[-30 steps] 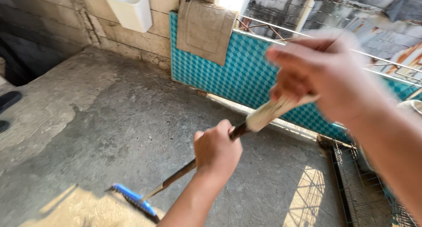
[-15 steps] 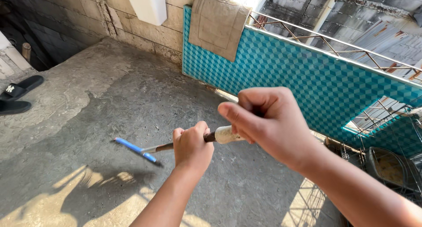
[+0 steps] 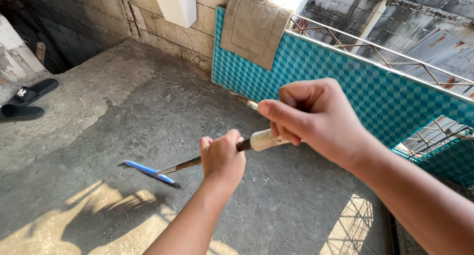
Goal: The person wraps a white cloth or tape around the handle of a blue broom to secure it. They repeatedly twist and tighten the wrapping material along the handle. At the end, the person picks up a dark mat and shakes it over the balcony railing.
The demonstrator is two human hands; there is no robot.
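I keep 2 hands closed on long dark stick handle (image 3: pixel 217 156) | left hand (image 3: pixel 222 158) mid-shaft, right hand (image 3: pixel 316 119) on pale wrapped end (image 3: pixel 264 139) | blue brush head (image 3: pixel 145 170) on grey concrete floor (image 3: pixel 123 121) | likely stiff, light.

A single view is given, taken from a camera worn on the head and aimed steeply down and forward. The left hand (image 3: pixel 222 158) and right hand (image 3: pixel 316 119) are seen close up, with the concrete floor (image 3: pixel 113 116) farther below and a teal patterned panel (image 3: pixel 345 82) behind.
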